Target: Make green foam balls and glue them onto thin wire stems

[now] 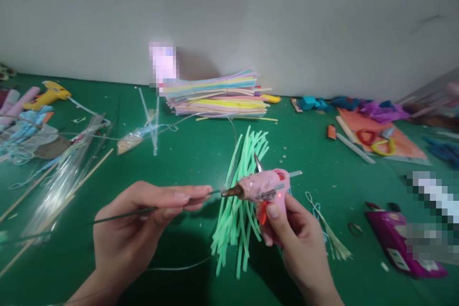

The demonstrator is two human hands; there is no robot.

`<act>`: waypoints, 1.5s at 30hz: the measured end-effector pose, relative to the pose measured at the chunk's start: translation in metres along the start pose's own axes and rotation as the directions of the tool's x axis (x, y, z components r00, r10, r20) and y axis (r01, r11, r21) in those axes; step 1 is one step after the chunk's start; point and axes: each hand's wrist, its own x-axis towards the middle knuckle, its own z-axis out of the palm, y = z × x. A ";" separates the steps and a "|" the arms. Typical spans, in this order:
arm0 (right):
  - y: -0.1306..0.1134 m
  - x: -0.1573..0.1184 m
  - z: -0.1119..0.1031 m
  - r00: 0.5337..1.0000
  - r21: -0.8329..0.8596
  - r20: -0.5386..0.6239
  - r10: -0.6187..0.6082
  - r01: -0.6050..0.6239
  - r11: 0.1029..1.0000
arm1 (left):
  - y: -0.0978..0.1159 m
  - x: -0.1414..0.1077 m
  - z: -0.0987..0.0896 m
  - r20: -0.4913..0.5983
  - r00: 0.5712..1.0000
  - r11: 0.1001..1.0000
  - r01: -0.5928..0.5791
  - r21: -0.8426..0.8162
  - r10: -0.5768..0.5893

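Observation:
Between the fingertips of my left hand [143,224] is a thin dark green stem wire [122,216], running out to the lower left. My right hand [297,244] is wrapped round the handle of a pink hot glue gun [263,185], thumb near its red trigger and a small light glowing on its side. The gun's dark nozzle meets the wire's tip, where a clear blob, seemingly glue, shows. Beneath both lies a loose bunch of mint green pipe cleaners [247,153]. A pointed metal tip, perhaps of scissors, sticks up behind the gun.
Bundled pastel pipe cleaners [218,95] lie by the wall. At left are a yellow glue gun [50,94], clear wrappers and wooden sticks. Yellow-and-red-handled scissors [383,146] rest on an orange sheet at right, above a purple pouch [390,239]. A cord crosses the table.

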 end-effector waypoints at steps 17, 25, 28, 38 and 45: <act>0.003 0.002 0.000 1.000 0.021 0.004 -0.006 0.006 1.000 | -0.018 0.002 -0.016 0.182 0.969 0.984 -0.174 0.036 0.165; 0.002 0.002 0.000 1.000 0.019 -0.001 -0.007 0.007 1.000 | -0.019 0.003 -0.019 0.245 0.939 0.960 -0.267 0.079 0.241; 0.002 0.002 -0.001 1.000 0.023 0.010 -0.006 0.006 1.000 | -0.019 0.002 -0.020 0.253 0.933 0.948 -0.294 0.123 0.256; 0.002 0.002 -0.001 1.000 0.030 0.005 -0.009 0.009 1.000 | -0.022 -0.005 -0.023 0.295 0.913 0.910 -0.351 0.222 0.280; 0.001 0.002 -0.001 1.000 0.033 -0.008 0.000 0.000 0.999 | -0.020 -0.002 -0.030 0.387 0.873 0.872 -0.414 0.262 0.298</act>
